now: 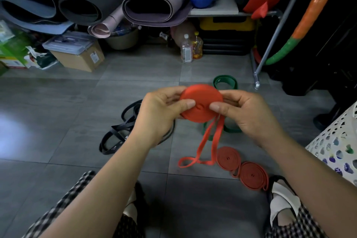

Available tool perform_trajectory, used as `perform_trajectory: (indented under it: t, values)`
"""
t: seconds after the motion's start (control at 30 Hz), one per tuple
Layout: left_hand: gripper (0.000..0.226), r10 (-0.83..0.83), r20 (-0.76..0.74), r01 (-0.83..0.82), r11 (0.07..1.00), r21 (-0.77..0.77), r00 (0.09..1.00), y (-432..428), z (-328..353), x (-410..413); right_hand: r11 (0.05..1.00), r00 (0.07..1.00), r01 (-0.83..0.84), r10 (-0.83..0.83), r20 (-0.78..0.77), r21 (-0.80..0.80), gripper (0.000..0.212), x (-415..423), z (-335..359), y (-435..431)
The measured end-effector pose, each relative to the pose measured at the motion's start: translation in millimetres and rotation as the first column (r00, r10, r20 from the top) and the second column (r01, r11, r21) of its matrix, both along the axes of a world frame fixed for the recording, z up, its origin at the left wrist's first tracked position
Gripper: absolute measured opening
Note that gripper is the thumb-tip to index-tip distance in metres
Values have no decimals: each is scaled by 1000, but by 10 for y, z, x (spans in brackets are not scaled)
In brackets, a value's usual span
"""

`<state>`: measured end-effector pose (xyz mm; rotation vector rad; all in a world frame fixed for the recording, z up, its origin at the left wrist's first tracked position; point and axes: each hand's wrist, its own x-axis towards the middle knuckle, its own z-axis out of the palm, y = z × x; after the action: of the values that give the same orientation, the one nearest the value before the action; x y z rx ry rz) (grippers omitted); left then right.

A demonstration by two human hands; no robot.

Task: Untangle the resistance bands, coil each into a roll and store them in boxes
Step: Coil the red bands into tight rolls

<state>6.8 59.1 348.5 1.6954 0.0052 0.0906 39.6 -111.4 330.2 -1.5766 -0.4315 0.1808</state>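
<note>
Fingers (188,103) of both hands are clamped on the orange roll (201,100), mid-frame, held up off the floor (58,121). Left hand (160,110) pinches the left edge, thumb on the face. Right hand (245,114) pinches the right edge, thumb near the centre. Roll is mostly wound. Loose tail (201,149) hangs from its lower edge and ends in a loop on the floor, lower centre.

Step in hand, my read: wind in the tail. To do it well:
- keep thumb pressure on the face so the layers don't telescope
- turn the roll with one hand and feed the tail in flat with the other
- no twist, steady tension
- the tail is doubled, so keep both strands stacked

Two red rolls (229,157) lie finished and touching each other, lower right of centre, just beside the loop. Black bands (123,127) are tangled left of centre, and green bands (225,82) sit above and below the right hand, not rolled tight yet. Cardboard box (81,58) upper left; can't tell if that's the target.
</note>
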Motion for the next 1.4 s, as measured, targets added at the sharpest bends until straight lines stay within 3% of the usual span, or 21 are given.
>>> perform_trajectory:
  t: [0.1, 0.2, 0.23, 0.33, 0.43, 0.5, 0.6, 0.73, 0.8, 0.87, 0.9, 0.93, 1.0, 1.07, 1.13, 1.23, 1.4]
  values:
    - [19, 32, -92, -60, 949, -311, 995, -40, -2, -12, 988, 997, 56, -49, -51, 142, 19, -28, -27, 53]
    - [24, -15, -170, -66, 884, -463, 985, -98, -77, -58, 978, 993, 96, -81, -84, 185, 17, -40, -15, 89]
    - [23, -25, -167, -47, 908, -416, 986, -86, -81, -58, 984, 995, 87, -77, -70, 154, 15, -27, -3, 69]
    - [28, -68, -76, 65, 997, -38, 995, 45, -27, -11, 998, 999, 18, -14, 52, -68, 16, 1, 39, -21]
    - [24, -74, -65, 77, 996, 46, 995, 60, -13, 2, 994, 997, -14, 22, 72, -111, 15, -17, 44, -34]
    - [22, -5, -45, 3, 999, -42, 999, 29, -14, 3, 1000, 1000, 12, -11, 21, -17, 18, -4, 48, -37]
    - [15, 56, -72, -77, 939, -335, 996, -28, -24, 9, 991, 995, 71, -63, -76, 112, 22, 3, 9, -30]
    - [13, 39, -151, -117, 828, -548, 988, -178, -133, -47, 981, 985, 139, -123, -122, 134, 16, -17, -91, 20]
    - [19, -11, -178, -73, 886, -458, 984, -149, -177, -28, 990, 987, 125, -119, -104, 57, 14, 25, -60, -55]
    - [36, -35, -132, 24, 996, -87, 991, -21, -182, 38, 992, 996, 72, -77, -52, -101, 6, 62, -37, -153]
    - [42, -72, -113, 79, 995, 58, 991, 28, -171, 64, 978, 999, 36, -39, -10, -206, 5, 74, -41, -180]
    - [41, -124, -109, 138, 982, 126, 986, 43, -151, 74, 958, 1000, -4, 10, 19, -287, 6, 65, -36, -185]
    - [26, -171, -130, 188, 974, 126, 977, 11, -125, 60, 953, 998, -56, 64, 16, -297, 9, 36, -28, -161]
    - [18, -108, -141, 115, 992, 43, 984, -25, -132, 50, 986, 999, -40, 33, -43, -164, 15, 33, -12, -144]
    - [15, -50, -157, 26, 989, -148, 986, -47, -151, 50, 1000, 994, 19, -21, -105, -24, 20, 46, -9, -143]
    - [15, 25, -170, -91, 913, -397, 985, -114, -181, 29, 994, 984, 91, -81, -159, 58, 17, 4, -92, -73]
    - [17, 34, -234, -148, 858, -491, 972, -198, -263, -15, 986, 975, 152, -137, -172, 73, 14, -57, -148, -11]
